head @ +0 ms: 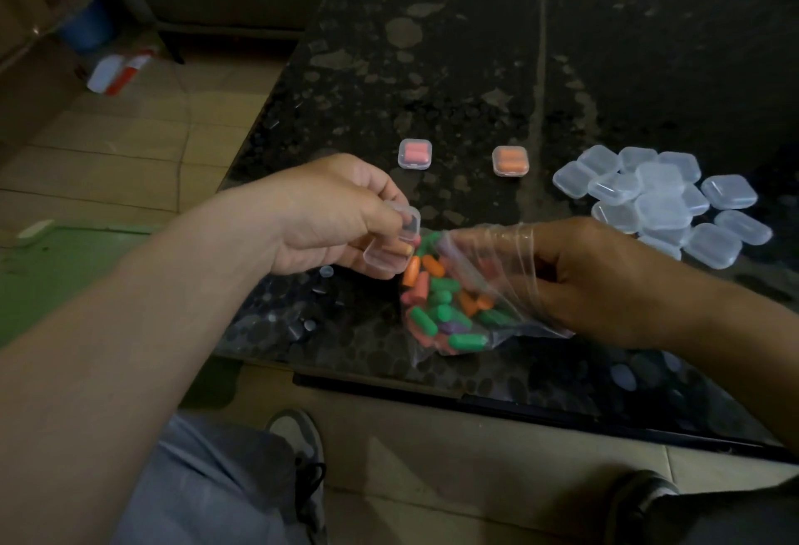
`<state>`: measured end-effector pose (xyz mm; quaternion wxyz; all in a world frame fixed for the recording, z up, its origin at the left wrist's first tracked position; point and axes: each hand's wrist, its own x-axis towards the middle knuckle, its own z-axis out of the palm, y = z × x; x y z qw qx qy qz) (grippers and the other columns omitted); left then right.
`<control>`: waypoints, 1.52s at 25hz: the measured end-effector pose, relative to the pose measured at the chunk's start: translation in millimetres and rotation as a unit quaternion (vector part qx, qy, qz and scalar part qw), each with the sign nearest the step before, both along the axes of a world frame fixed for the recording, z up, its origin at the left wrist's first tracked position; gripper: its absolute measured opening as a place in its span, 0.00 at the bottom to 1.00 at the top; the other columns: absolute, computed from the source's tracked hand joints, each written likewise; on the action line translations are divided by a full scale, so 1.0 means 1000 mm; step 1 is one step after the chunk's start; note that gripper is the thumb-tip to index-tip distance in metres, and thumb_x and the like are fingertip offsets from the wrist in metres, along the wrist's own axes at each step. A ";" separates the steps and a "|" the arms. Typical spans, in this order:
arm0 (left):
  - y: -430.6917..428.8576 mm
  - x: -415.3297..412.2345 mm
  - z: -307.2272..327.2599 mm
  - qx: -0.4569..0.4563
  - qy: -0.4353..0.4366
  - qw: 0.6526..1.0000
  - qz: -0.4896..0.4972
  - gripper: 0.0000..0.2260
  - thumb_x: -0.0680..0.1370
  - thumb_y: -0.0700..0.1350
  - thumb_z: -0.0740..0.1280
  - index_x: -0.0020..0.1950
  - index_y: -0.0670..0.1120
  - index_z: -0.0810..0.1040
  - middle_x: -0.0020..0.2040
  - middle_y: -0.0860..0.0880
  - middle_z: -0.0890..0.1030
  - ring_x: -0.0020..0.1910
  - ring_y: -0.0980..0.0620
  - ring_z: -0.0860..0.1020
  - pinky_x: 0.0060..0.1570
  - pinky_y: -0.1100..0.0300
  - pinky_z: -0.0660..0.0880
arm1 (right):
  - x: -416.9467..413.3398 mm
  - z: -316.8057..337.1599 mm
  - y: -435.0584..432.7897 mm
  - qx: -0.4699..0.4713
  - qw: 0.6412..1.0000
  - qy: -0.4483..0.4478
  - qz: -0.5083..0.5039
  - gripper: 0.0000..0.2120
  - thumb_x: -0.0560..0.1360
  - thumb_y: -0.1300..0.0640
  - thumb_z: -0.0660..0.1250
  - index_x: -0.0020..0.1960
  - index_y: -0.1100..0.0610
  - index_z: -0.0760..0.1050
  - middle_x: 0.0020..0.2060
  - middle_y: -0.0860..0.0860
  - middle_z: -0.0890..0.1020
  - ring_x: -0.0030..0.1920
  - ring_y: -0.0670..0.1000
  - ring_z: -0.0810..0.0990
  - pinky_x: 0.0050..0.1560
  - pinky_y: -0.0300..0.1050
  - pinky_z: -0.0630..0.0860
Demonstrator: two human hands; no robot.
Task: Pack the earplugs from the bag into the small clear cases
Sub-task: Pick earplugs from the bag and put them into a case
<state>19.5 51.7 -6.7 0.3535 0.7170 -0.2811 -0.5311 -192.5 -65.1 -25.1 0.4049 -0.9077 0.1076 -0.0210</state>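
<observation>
My left hand [333,216] holds a small clear case [391,242] with its lid hinged open, just above the mouth of the bag; something orange shows inside it. My right hand [592,281] is pushed inside the clear plastic bag [497,259], fingers curled; what they hold is hidden. Green, orange, pink and purple earplugs [441,306] fill the bag's lower end on the table. Two shut cases lie further back: one with pink earplugs [415,153], one with orange earplugs [510,160].
A pile of several empty clear cases [661,203] lies at the right on the dark speckled table [432,69]. The table's front edge runs just below the bag. My knees and shoes are under it. A sofa stands behind.
</observation>
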 end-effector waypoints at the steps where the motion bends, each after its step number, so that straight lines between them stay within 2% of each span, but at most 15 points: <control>1: 0.000 0.000 0.000 0.000 -0.003 1.000 0.003 0.07 0.77 0.28 0.69 0.50 0.38 0.79 0.35 0.43 0.81 0.32 0.50 0.79 0.33 0.58 0.80 | 0.000 -0.002 0.000 -0.009 1.000 -0.012 -0.006 0.17 0.73 0.42 0.65 0.61 0.31 0.72 0.45 0.24 0.80 0.50 0.29 0.80 0.48 0.25 0.75; 3: -0.002 0.001 0.001 -0.007 -0.004 1.000 0.018 0.07 0.76 0.28 0.69 0.49 0.38 0.79 0.36 0.42 0.81 0.33 0.49 0.79 0.36 0.57 0.83 | -0.001 -0.003 -0.002 -0.027 0.998 -0.031 -0.039 0.19 0.71 0.40 0.66 0.61 0.41 0.80 0.48 0.35 0.84 0.49 0.36 0.83 0.49 0.33 0.80; 5: -0.002 0.004 0.002 -0.022 0.003 0.999 0.039 0.07 0.76 0.28 0.69 0.47 0.39 0.78 0.37 0.42 0.81 0.32 0.50 0.79 0.37 0.56 0.83 | -0.002 -0.002 -0.006 -0.030 0.996 -0.050 -0.066 0.20 0.70 0.39 0.66 0.54 0.50 0.84 0.43 0.42 0.86 0.44 0.41 0.85 0.45 0.41 0.82; 7: -0.002 0.005 0.002 -0.035 0.007 0.997 0.061 0.08 0.76 0.28 0.70 0.47 0.40 0.79 0.40 0.40 0.83 0.33 0.50 0.79 0.38 0.55 0.83 | -0.002 0.000 -0.007 0.005 0.998 -0.051 -0.039 0.19 0.70 0.41 0.67 0.50 0.53 0.86 0.42 0.43 0.86 0.43 0.42 0.85 0.44 0.40 0.81; 10: -0.003 0.000 0.001 -0.040 0.010 0.997 0.067 0.07 0.76 0.28 0.70 0.47 0.40 0.79 0.44 0.38 0.86 0.36 0.49 0.82 0.39 0.55 0.83 | 0.000 -0.002 -0.002 0.051 0.998 0.004 0.044 0.16 0.77 0.48 0.65 0.50 0.58 0.85 0.41 0.46 0.85 0.41 0.43 0.83 0.41 0.34 0.78; 13: -0.004 -0.003 0.001 -0.041 0.010 0.997 0.064 0.08 0.75 0.27 0.70 0.46 0.39 0.78 0.42 0.38 0.86 0.38 0.50 0.84 0.38 0.56 0.83 | -0.001 -0.005 0.001 0.063 0.993 0.078 0.058 0.15 0.79 0.46 0.61 0.48 0.54 0.82 0.38 0.49 0.82 0.37 0.46 0.81 0.37 0.35 0.75; 17: -0.004 -0.005 0.001 -0.029 -0.009 0.998 0.059 0.07 0.75 0.28 0.70 0.46 0.39 0.79 0.43 0.39 0.86 0.34 0.52 0.84 0.35 0.58 0.81 | -0.002 -0.003 0.001 0.002 0.997 0.061 0.044 0.11 0.80 0.48 0.63 0.46 0.50 0.82 0.39 0.40 0.82 0.40 0.42 0.82 0.39 0.34 0.76; 20: -0.004 -0.005 0.000 -0.024 -0.031 0.998 0.045 0.06 0.76 0.29 0.70 0.47 0.38 0.79 0.43 0.38 0.84 0.32 0.51 0.82 0.36 0.57 0.80 | -0.002 -0.004 -0.002 -0.036 0.997 0.053 0.039 0.13 0.78 0.47 0.63 0.48 0.52 0.83 0.41 0.46 0.85 0.41 0.46 0.84 0.42 0.48 0.81; 22: -0.003 -0.003 0.002 -0.029 -0.045 0.997 0.046 0.06 0.76 0.28 0.70 0.48 0.38 0.79 0.40 0.40 0.83 0.33 0.50 0.81 0.37 0.55 0.81 | -0.003 -0.006 -0.005 -0.034 0.997 0.051 0.035 0.09 0.78 0.52 0.65 0.47 0.54 0.83 0.40 0.48 0.85 0.40 0.48 0.84 0.41 0.51 0.80; 26: 0.000 0.000 0.008 -0.045 -0.029 0.997 0.046 0.07 0.75 0.29 0.70 0.51 0.38 0.80 0.37 0.43 0.82 0.34 0.50 0.81 0.38 0.55 0.83 | -0.005 -0.008 -0.007 -0.013 0.999 0.013 0.029 0.05 0.77 0.58 0.70 0.45 0.56 0.83 0.38 0.48 0.84 0.37 0.49 0.83 0.38 0.51 0.80; 30: 0.002 -0.006 0.011 -0.032 0.011 0.999 -0.002 0.08 0.75 0.28 0.69 0.47 0.40 0.80 0.38 0.43 0.82 0.36 0.50 0.82 0.40 0.54 0.83 | -0.003 -0.007 -0.006 0.021 0.999 -0.034 0.011 0.07 0.78 0.54 0.70 0.54 0.53 0.84 0.46 0.46 0.86 0.46 0.47 0.85 0.46 0.49 0.82; 32: 0.002 -0.010 0.009 -0.029 0.007 0.999 -0.012 0.08 0.76 0.28 0.69 0.46 0.41 0.79 0.35 0.45 0.82 0.33 0.52 0.82 0.42 0.52 0.83 | -0.002 -0.006 -0.003 0.032 0.998 -0.046 0.023 0.12 0.78 0.56 0.70 0.60 0.46 0.82 0.51 0.42 0.86 0.51 0.41 0.84 0.50 0.39 0.81; 34: 0.001 -0.011 0.007 -0.030 -0.004 1.000 -0.010 0.08 0.77 0.28 0.69 0.47 0.40 0.78 0.36 0.43 0.81 0.31 0.53 0.81 0.42 0.52 0.83 | -0.002 -0.007 0.000 0.004 0.999 -0.023 0.041 0.14 0.78 0.56 0.69 0.61 0.43 0.81 0.52 0.38 0.85 0.50 0.37 0.83 0.50 0.32 0.79; 38: 0.000 -0.011 0.005 -0.032 -0.025 0.999 0.004 0.08 0.77 0.27 0.68 0.48 0.39 0.79 0.39 0.41 0.80 0.34 0.49 0.80 0.41 0.50 0.84 | -0.002 -0.007 0.000 -0.044 0.999 0.006 0.026 0.10 0.78 0.50 0.66 0.50 0.50 0.85 0.41 0.42 0.85 0.41 0.44 0.84 0.41 0.44 0.81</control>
